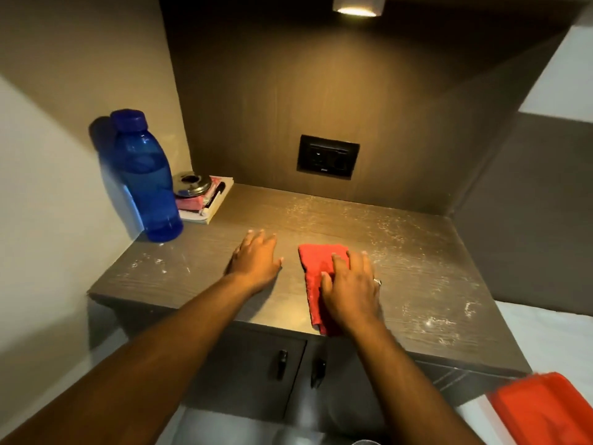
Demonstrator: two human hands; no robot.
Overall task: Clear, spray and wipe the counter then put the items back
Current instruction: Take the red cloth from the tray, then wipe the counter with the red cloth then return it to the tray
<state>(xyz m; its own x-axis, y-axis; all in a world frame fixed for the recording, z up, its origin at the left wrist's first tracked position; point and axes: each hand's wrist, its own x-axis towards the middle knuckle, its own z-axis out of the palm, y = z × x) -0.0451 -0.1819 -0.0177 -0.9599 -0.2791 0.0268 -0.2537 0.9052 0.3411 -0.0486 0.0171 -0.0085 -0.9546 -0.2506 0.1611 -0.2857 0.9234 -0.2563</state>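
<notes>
While the right hand (349, 290) lies flat on a red cloth (316, 277), fingers straight and spread, palm pressing it to the counter (417, 252), the left hand (256, 261) rests flat on bare wood just beside, fingers straight, holding nothing. Ring on one right-hand finger. Cloth is folded lengthwise, approx mid-counter towards the front, near end hanging a bit over the front edge; far end sticks out past the fingertips.

Counter: dark wood grain, w/ whitish specks and streaks across the right half and some at front left; strip between the hands looks plainer.

Back left corner: blue bottle (144, 178), upright, cap on, against the side wall. Just behind it a small stack – notebook (211, 207) at bottom, something pink on that, a shiny metal lid or dish (192, 184) on top; a pen lies along the notebook edge. All well apart from the hands.

Back wall: black socket plate (328, 156). Lamp (357, 6) lit overhead. Below counter: two cupboard doors w/ dark handles (281, 364). Bottom right: red tray (545, 409), off the counter
</notes>
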